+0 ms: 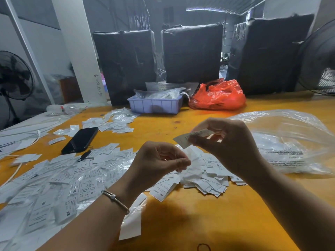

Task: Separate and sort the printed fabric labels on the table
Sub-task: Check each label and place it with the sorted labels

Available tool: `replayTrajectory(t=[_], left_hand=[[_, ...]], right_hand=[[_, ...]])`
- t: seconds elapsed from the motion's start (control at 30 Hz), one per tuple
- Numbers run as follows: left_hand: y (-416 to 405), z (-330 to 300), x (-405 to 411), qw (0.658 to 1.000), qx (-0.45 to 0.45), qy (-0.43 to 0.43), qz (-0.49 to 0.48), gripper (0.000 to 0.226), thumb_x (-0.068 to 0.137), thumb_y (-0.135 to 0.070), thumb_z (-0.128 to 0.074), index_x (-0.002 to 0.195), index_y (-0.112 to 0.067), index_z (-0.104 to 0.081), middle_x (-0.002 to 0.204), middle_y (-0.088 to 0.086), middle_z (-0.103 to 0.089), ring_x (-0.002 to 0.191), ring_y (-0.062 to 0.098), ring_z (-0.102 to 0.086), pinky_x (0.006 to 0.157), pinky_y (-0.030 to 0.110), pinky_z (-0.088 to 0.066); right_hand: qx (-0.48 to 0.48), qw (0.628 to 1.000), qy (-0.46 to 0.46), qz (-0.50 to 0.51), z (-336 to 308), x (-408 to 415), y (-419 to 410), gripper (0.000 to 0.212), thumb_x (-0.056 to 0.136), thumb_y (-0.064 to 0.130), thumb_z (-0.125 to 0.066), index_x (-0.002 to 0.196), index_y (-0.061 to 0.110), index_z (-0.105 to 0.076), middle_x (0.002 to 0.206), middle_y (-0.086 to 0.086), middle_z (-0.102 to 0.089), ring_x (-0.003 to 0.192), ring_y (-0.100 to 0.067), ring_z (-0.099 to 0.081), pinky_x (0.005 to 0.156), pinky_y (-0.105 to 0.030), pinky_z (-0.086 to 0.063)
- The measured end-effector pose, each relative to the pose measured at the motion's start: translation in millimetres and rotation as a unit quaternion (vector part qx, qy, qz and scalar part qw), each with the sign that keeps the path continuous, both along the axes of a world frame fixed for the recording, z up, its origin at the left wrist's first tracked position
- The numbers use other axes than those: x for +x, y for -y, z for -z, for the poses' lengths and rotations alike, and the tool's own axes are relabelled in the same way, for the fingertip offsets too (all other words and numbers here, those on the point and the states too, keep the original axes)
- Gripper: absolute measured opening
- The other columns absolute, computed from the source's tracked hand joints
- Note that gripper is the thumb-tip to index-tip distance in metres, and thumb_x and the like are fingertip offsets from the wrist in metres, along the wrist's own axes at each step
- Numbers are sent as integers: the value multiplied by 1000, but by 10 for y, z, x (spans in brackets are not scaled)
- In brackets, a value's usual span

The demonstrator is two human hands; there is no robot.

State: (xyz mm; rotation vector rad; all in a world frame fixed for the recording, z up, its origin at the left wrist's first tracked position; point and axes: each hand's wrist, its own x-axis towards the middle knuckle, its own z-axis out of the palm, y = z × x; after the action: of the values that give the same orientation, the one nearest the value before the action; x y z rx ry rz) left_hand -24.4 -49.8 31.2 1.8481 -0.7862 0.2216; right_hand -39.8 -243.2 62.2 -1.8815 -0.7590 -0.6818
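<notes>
White printed fabric labels lie scattered over the yellow table (208, 214). A loose spread of labels (59, 180) covers the left side, some marked XS and M. A denser heap of labels (208, 180) sits under my hands. My right hand (226, 142) is raised above that heap and pinches one white label (183, 139) between thumb and fingers. My left hand (159, 162) hovers just left of it with curled fingers, thumb and forefinger pinching a pale blurred strip (190, 160) that hangs toward the heap.
A black phone (79, 140) lies among the labels at left. A lilac tray (155, 105) of bagged items and a red plastic bag (217, 96) stand at the back. A clear plastic bag (290, 142) lies at right. Dark wrapped bales (192, 53) line the far edge.
</notes>
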Motion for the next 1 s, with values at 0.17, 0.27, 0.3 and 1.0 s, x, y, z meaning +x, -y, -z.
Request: replayTrajectory(t=[0.17, 0.27, 0.3, 1.0], left_hand=[[-9, 4, -4, 1000, -9, -10, 8, 22, 74, -22, -75, 86, -4, -76, 74, 8, -74, 66, 22, -70, 63, 20, -55], [-15, 5, 0, 1000, -15, -23, 12, 19, 75, -20, -73, 88, -6, -76, 76, 8, -75, 67, 20, -71, 64, 20, -54], [-13, 7, 1, 999, -17, -28, 13, 18, 74, -20, -73, 88, -7, -75, 77, 8, -75, 68, 20, -71, 64, 19, -54], [-10, 44, 33, 997, 39, -66, 2, 13, 78, -3, -76, 91, 0, -74, 83, 11, -76, 77, 24, -73, 73, 27, -58]], right_hand=[[-26, 999, -22, 8, 7, 43, 48, 6, 76, 10, -77, 77, 14, -74, 72, 7, -72, 65, -7, -66, 56, -31, -53], [-25, 999, -41, 8, 11, 79, 93, 9, 77, 4, -75, 76, 13, -74, 70, 2, -71, 64, -21, -64, 56, -41, -51], [-36, 998, -45, 10, 14, 89, 104, 10, 77, 2, -74, 76, 13, -75, 70, 1, -70, 64, -25, -63, 56, -43, -50], [-128, 984, -119, -19, 109, 170, 105, 9, 77, -1, -70, 81, 7, -72, 72, -7, -68, 67, -32, -61, 61, -49, -52]])
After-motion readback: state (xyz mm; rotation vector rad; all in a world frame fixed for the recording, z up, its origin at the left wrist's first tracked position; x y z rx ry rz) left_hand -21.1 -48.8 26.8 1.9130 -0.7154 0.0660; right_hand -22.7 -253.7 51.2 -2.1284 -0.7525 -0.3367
